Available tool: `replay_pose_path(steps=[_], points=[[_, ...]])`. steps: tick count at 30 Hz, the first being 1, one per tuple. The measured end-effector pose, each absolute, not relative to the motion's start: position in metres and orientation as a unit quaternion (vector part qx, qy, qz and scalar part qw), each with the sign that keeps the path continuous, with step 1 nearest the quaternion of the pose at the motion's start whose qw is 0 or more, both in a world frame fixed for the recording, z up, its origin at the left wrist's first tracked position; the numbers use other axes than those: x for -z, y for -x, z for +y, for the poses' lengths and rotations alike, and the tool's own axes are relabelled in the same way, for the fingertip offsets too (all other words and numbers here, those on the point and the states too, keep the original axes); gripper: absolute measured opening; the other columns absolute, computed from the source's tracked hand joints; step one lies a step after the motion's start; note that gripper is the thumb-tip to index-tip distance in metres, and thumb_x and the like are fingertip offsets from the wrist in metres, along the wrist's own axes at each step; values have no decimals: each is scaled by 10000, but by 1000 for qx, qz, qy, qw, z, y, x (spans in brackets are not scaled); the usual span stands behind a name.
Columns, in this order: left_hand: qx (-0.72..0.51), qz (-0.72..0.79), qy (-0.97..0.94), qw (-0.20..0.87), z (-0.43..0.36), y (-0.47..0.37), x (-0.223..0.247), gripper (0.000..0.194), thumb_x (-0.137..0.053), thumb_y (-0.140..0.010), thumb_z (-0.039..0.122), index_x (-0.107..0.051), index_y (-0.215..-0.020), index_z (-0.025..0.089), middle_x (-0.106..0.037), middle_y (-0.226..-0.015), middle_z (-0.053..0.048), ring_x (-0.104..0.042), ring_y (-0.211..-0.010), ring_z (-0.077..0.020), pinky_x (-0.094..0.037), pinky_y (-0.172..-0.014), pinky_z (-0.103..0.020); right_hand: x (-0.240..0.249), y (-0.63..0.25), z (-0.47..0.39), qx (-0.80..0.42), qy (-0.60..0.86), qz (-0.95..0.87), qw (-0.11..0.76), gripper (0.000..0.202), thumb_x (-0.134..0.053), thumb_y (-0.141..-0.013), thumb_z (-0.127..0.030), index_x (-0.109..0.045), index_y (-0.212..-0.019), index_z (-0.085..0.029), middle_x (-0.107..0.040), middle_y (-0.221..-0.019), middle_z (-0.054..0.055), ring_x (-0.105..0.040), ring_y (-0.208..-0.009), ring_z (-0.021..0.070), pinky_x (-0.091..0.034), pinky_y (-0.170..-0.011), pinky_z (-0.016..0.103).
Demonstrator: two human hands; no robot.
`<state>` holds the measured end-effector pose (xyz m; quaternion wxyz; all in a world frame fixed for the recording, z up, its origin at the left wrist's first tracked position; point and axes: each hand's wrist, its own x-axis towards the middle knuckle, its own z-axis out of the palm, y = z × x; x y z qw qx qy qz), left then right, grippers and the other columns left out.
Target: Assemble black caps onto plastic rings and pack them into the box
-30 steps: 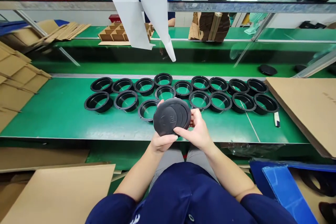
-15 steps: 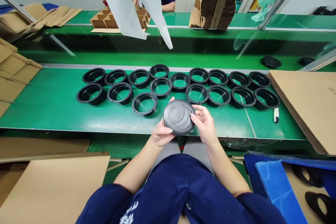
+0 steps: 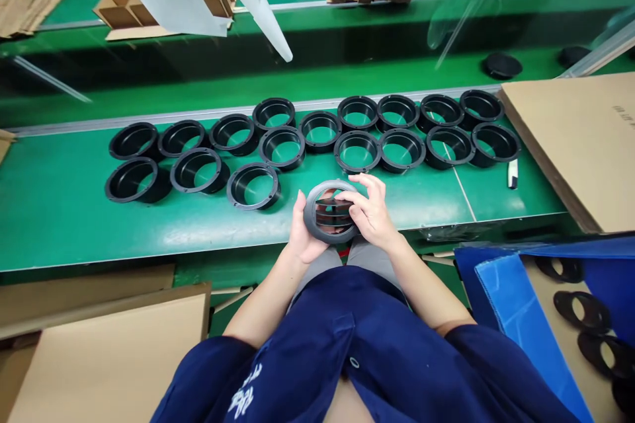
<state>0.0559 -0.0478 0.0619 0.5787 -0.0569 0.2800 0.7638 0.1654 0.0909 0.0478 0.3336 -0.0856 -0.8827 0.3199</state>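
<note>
Holding round black vent [image 3: 331,213] w/ both hands above near bench [image 3: 74,211] edge. L hand [image 3: 303,231] cups rim from below-left; R hand [image 3: 371,213] over right side, fingers [image 3: 358,180] curled onto slats. Black rings [image 3: 253,186] just behind.

Head camera looks down, close over bench [image 3: 74,211].
</note>
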Motion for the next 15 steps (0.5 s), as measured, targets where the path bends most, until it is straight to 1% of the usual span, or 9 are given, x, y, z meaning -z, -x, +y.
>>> replay_pose_path(steps=[2, 4, 7, 10, 15], points=[[-757, 288, 76, 582, -47, -58, -61, 680, -366, -1015, 706, -693, -1202, 141, -719, -1178, -138, -654, -1174, -337, -474, -1099, -541, -45, -163, 91, -332, 86, -880, 329, 640, -249, -1105, -612, -756, -1049, -225, -509, -1353, 120, -373, -1360, 330, -343, -1184, 553], [-756, 296, 90, 577, -46, -60, -60, 681, -366, -1015, 706, -696, -1177, 133, -717, -1176, -140, -660, -1157, -336, -495, -1075, -532, -45, -161, 91, -351, 87, -876, 320, 646, -254, -1102, -625, -753, -1010, -224, -519, -1355, 116, -366, -1367, 328, -335, -1191, 551], [-757, 299, 101, 572, -46, -61, -61, 686, -353, -1015, 712, -701, -1127, 131, -707, -1208, -145, -661, -1157, -339, -512, -1053, -520, -47, -162, 91, -414, 87, -854, 302, 642, -243, -1105, -627, -748, -1068, -231, -498, -1407, 106, -379, -1374, 311, -377, -1166, 524], [-753, 291, 95, 583, -46, -59, -63, 705, -336, -1010, 728, -703, -1100, 133, -718, -1169, -153, -669, -1143, -347, -520, -1037, -527, -48, -166, 91, -466, 104, -823, 308, 647, -242, -1099, -650, -733, -1152, -232, -498, -1421, 111, -420, -1360, 299, -424, -1126, 500], [-746, 284, 94, 595, -45, -57, -65, 714, -336, -1009, 733, -696, -1140, 131, -726, -1143, -155, -681, -1123, -345, -526, -1026, -521, -44, -171, 93, -482, 134, -812, 300, 685, -229, -1086, -688, -747, -1127, -243, -542, -1386, 105, -461, -1347, 299, -367, -1167, 521]])
